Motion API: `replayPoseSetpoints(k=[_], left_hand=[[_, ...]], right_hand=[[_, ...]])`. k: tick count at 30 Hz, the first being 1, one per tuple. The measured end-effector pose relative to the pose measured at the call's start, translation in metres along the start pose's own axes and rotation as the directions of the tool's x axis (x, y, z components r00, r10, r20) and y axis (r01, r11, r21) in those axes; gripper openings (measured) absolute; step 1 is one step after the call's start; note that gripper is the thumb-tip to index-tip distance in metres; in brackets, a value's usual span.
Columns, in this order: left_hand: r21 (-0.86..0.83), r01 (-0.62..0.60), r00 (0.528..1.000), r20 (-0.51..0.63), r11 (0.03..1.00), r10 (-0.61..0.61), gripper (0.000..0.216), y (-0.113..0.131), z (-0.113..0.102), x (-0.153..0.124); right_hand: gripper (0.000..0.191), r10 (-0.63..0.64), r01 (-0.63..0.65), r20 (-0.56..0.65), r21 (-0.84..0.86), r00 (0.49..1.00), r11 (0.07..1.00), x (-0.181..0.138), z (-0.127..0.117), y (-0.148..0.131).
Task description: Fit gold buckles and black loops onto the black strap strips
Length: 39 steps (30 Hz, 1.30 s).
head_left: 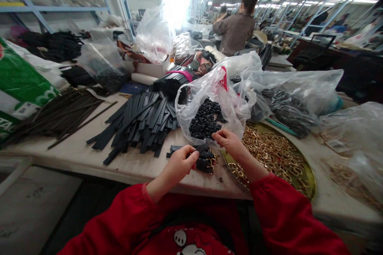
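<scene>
My left hand (182, 160) is closed in a pinch on a black strap (201, 148), whose end points right. Just past it lies a small stack of black straps with gold buckles (206, 164) on the table. My right hand (229, 142) is at the near edge of an opened clear plastic bag (187, 117) full of small black loops (206, 121). Its thumb and fingertips are pinched together; whatever is between them is too small to make out. Beside the right forearm, a round gold tray (311, 181) holds many gold buckles (269, 155).
Loose black straps (143, 121) fan out left of the bag, with thin dark strips (62, 111) farther left. Filled plastic bags (299, 87) crowd the right and back. A person (236, 28) stands beyond the table (125, 169).
</scene>
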<state>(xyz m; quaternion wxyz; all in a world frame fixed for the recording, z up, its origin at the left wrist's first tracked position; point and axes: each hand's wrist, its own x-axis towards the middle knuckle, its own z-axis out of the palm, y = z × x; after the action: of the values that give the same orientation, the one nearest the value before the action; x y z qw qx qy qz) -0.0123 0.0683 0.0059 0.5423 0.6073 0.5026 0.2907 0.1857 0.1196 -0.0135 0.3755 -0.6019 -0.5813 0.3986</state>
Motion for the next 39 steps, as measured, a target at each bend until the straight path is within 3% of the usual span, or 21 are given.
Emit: replayPoseSetpoints(k=[1, 3, 6, 10, 14, 19, 22, 27, 31, 36, 39], left_hand=[[0.018, -0.033, 0.999, -0.018, 0.999, 0.033, 0.026, 0.003, 0.001, -0.001], [0.079, -0.108, 0.992, -0.050, 0.991, 0.112, 0.024, 0.008, 0.005, -0.004], [0.186, -0.179, 0.978, -0.069, 0.966, 0.195, 0.022, 0.012, 0.011, -0.009], [0.227, -0.138, 0.986, -0.057, 0.964, 0.154, 0.021, 0.007, 0.012, -0.018], [0.145, -0.090, 0.994, 0.067, 0.985, 0.081, 0.021, 0.008, 0.007, -0.024], [0.085, -0.054, 0.988, 0.149, 0.995, 0.041, 0.015, 0.014, 0.007, -0.031], [-0.013, -0.050, 0.987, 0.154, 0.999, 0.051, 0.029, 0.012, 0.008, -0.034], [-0.056, -0.075, 0.991, 0.109, 0.996, 0.080, 0.023, 0.005, 0.007, -0.036], [0.063, -0.087, 0.996, 0.024, 0.994, 0.086, 0.024, 0.003, 0.005, -0.036], [0.238, -0.102, 0.993, -0.036, 0.966, 0.114, 0.020, 0.003, 0.005, -0.039], [0.342, -0.086, 0.992, -0.058, 0.936, 0.113, 0.018, 0.001, 0.005, -0.040]], right_hand=[[0.032, 0.060, -0.071, 0.059, 0.200, 0.996, 0.977, -0.009, 0.002, -0.005], [0.036, 0.138, -0.208, 0.175, 0.489, 0.975, 0.847, -0.029, 0.010, -0.015], [0.037, 0.188, -0.286, 0.217, 0.655, 0.958, 0.700, -0.052, 0.024, -0.025], [0.034, 0.183, -0.233, 0.144, 0.643, 0.972, 0.730, -0.072, 0.034, -0.026], [0.030, 0.121, -0.143, 0.077, 0.559, 0.990, 0.817, -0.085, 0.033, -0.025], [0.029, 0.071, -0.108, 0.094, 0.482, 0.993, 0.869, -0.094, 0.032, -0.026], [0.030, 0.077, -0.131, 0.126, 0.504, 0.989, 0.854, -0.099, 0.035, -0.027], [0.032, 0.067, -0.187, 0.209, 0.634, 0.976, 0.750, -0.107, 0.039, -0.029], [0.023, 0.129, -0.309, 0.292, 0.742, 0.948, 0.595, -0.110, 0.040, -0.026], [0.031, 0.176, -0.482, 0.464, 0.705, 0.868, 0.520, -0.111, 0.044, -0.018], [0.026, 0.182, -0.518, 0.496, 0.714, 0.849, 0.472, -0.112, 0.045, -0.013]])
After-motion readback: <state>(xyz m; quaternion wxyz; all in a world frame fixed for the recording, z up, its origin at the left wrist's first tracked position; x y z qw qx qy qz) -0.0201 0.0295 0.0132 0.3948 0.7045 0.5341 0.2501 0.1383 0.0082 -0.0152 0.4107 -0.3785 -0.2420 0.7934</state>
